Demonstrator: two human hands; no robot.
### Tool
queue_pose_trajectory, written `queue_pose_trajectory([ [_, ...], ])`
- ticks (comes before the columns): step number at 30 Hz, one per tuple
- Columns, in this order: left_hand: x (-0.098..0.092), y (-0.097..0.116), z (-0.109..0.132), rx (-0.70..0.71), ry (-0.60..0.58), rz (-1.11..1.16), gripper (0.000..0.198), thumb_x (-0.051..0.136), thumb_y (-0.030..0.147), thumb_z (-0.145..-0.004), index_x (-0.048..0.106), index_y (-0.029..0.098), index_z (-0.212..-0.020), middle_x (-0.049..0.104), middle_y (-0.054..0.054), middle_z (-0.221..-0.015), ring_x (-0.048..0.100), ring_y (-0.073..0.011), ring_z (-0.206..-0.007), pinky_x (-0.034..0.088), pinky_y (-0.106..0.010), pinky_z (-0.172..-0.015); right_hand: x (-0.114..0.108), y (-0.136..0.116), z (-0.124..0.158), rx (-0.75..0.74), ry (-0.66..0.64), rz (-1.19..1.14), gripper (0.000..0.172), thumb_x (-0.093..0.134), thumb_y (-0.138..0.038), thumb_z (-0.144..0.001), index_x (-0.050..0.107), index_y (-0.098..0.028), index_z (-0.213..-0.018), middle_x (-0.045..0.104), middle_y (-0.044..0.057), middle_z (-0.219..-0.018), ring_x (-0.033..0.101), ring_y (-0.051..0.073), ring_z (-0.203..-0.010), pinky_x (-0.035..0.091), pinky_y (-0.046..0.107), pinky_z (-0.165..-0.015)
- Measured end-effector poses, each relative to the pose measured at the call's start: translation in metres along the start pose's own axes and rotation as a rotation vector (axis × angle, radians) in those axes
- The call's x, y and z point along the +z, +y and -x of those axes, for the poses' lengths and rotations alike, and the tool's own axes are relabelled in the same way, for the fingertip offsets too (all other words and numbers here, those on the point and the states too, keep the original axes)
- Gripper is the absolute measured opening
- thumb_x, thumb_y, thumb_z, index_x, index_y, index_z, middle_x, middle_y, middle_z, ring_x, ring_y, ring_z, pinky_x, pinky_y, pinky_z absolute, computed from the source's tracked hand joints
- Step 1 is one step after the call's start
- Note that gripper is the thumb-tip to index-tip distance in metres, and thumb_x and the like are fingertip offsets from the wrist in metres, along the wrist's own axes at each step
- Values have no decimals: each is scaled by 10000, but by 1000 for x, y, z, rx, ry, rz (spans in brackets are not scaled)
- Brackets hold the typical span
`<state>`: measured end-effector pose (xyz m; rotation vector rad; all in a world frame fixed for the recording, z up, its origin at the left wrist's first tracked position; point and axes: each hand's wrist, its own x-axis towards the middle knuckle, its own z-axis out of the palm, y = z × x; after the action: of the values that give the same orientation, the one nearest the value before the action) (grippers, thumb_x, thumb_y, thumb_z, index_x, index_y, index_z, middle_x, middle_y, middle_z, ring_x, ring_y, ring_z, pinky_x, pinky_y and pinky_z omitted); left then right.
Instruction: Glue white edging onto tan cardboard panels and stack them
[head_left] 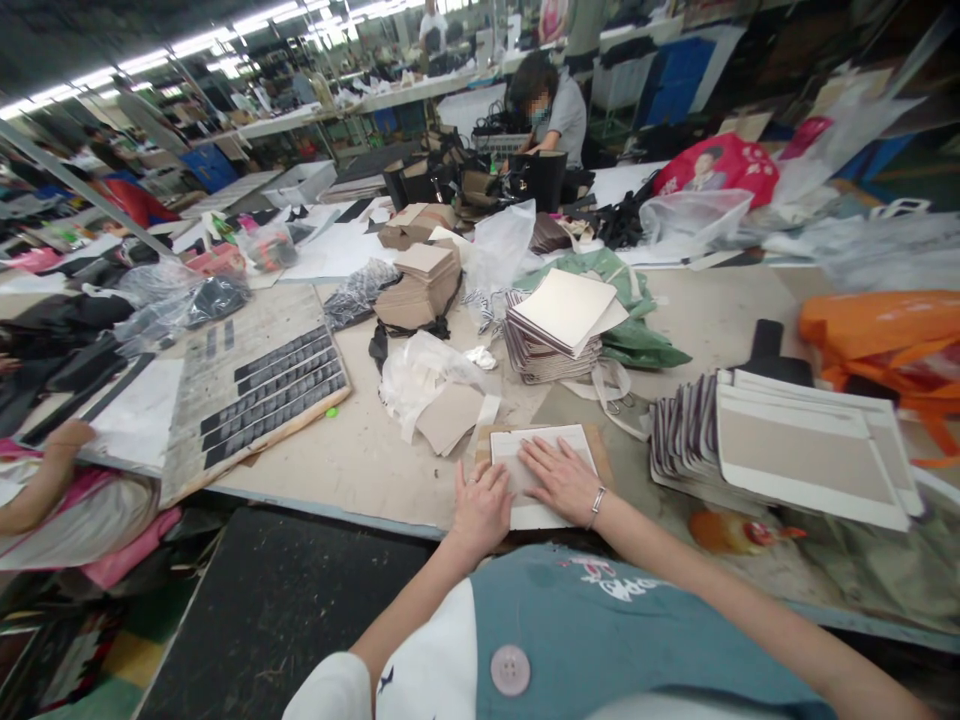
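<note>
A white-edged panel with a beige middle (544,515) lies flat on a brown board (602,455) at the table's front edge. My left hand (482,503) rests at the panel's left side, its fingers bent and a little apart, a ring on one finger. Spread flat over the panel's upper right part is my right hand (559,478), with a bracelet at the wrist. Neither hand grips anything that I can see. Right of them stands a stack of similar panels (806,440). Beyond the hands are brown cards (448,418) by a clear plastic bag (420,372).
A pile of cream-topped panels (562,310) sits on green plastic. An orange bag (885,335) is at the right, a board with black strips (259,370) at the left. One person (559,110) sits across the table; another person's arm (49,480) shows far left.
</note>
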<state>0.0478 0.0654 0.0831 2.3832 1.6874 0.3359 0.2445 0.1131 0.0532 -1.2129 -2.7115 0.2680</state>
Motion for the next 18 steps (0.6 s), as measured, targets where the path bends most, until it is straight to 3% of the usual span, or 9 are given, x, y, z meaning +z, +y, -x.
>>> queue_pose_trajectory([
  [8, 8, 1, -27, 17, -19, -137, 545, 425, 415, -870, 382, 169, -1354, 321, -113, -1449, 126, -325, -1378, 69, -659, -1053, -6, -1, 10, 77, 35, 42, 615, 450, -480, -876, 341, -156, -1387, 223, 114, -1473, 120, 250, -1369, 157, 506, -1090],
  [14, 18, -1, -31, -7, -77, -187, 604, 369, 475, -880, 317, 159, -1392, 292, -136, -1458, 123, -327, -1379, 29, -681, -1035, -2, 11, 27, 273, 63, 115, 667, 446, -484, -864, 348, -60, -1369, 203, 201, -1459, 120, 291, -1364, 147, 520, -1086],
  [18, 22, -3, -29, -9, -84, -190, 609, 362, 479, -883, 296, 168, -1403, 274, -130, -1467, 114, -316, -1382, 12, -666, -1045, 3, 16, 32, 310, 88, 92, 677, 428, -487, -868, 324, -53, -1377, 215, 199, -1456, 123, 281, -1365, 163, 508, -1090],
])
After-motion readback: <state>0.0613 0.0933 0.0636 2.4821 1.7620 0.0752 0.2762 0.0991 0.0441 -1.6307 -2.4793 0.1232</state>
